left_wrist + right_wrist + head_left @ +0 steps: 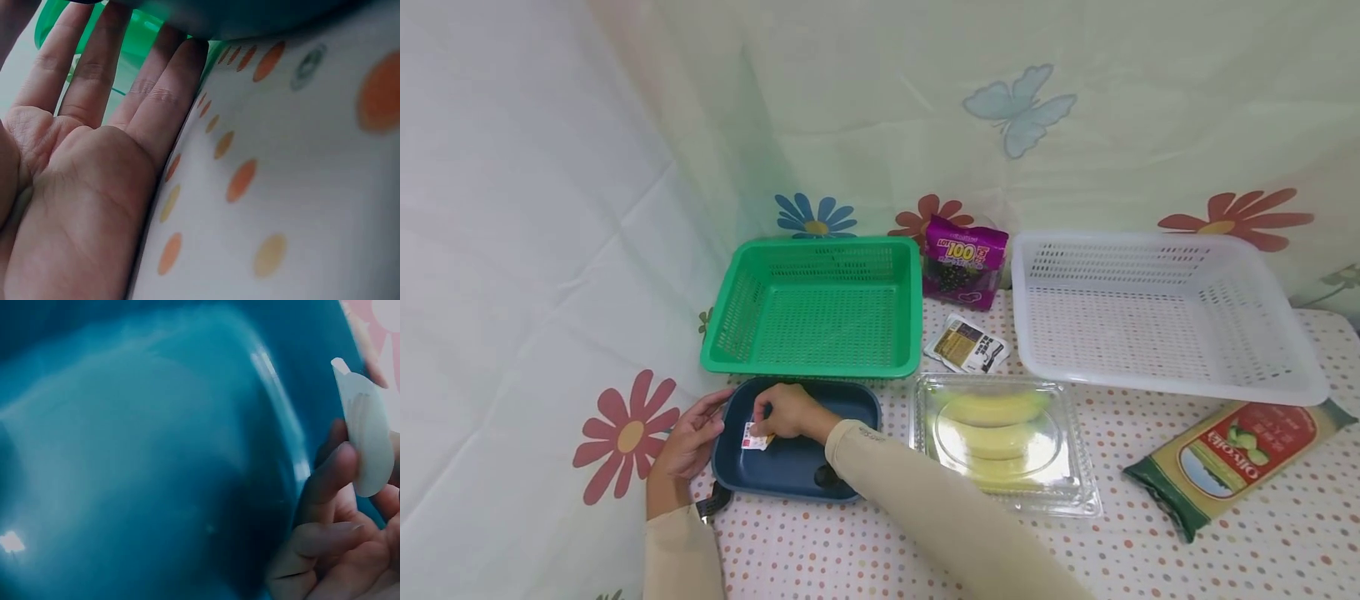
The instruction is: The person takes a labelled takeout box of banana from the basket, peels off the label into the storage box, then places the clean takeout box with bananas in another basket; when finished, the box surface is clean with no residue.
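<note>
A dark blue tray point(767, 475) with raised sides lies at the left of the table. Over its inside, my right hand point(793, 412) pinches a small white label point(756, 436) with red and dark print. In the right wrist view the pale back of the label point(369, 434) curls outward between the fingertips point(340, 465). My left hand point(694, 437) is at the tray's left rim, with its fingers extended against it. The left wrist view shows the palm point(87, 187) and straight fingers, their tips at the tray's side.
Behind the tray stands a green basket point(827, 367); a white basket point(1165, 385) is at the back right. Between them are a purple bag point(964, 262) and a small packet point(967, 344). A clear box of bananas point(996, 437) and an Olivoilà package point(1236, 462) lie to the right.
</note>
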### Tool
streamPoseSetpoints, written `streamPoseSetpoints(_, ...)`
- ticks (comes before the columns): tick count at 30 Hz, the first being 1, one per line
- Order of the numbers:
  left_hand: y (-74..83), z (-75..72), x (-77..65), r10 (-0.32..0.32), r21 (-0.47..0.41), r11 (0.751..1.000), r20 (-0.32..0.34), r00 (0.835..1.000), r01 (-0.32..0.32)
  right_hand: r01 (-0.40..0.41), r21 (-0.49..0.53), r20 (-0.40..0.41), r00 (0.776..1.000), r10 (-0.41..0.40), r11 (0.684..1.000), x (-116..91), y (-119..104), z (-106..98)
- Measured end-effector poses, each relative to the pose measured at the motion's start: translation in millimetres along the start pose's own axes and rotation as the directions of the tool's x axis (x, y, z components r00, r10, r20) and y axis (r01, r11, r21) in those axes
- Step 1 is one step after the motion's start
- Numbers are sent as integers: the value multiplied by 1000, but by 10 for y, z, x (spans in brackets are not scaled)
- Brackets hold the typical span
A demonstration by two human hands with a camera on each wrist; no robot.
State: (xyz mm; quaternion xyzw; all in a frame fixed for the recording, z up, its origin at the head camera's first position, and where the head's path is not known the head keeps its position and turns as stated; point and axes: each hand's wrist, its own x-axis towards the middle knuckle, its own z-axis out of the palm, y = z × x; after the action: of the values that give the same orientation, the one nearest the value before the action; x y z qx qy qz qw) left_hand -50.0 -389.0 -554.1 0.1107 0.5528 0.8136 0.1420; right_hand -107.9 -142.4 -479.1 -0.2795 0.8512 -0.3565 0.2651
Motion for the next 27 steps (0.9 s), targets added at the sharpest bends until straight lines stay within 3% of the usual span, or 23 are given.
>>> streamPoseSetpoints(7, 51, 26, 6, -27, 23, 999, -40, 999, 28, -8, 58, -27, 1000, 9, 998, 156, 43, 111)
streamPoseSetpoints(16, 31, 3, -10, -12, 23, 1000, -33, 999, 13, -4, 86, -85, 996, 11, 996, 236, 8, 235)
streamPoseSetpoints(27, 55, 14, -17, -22, 38, 999, -23, 999, 23, -147, 100, -84, 984, 156, 984, 303, -71, 322)
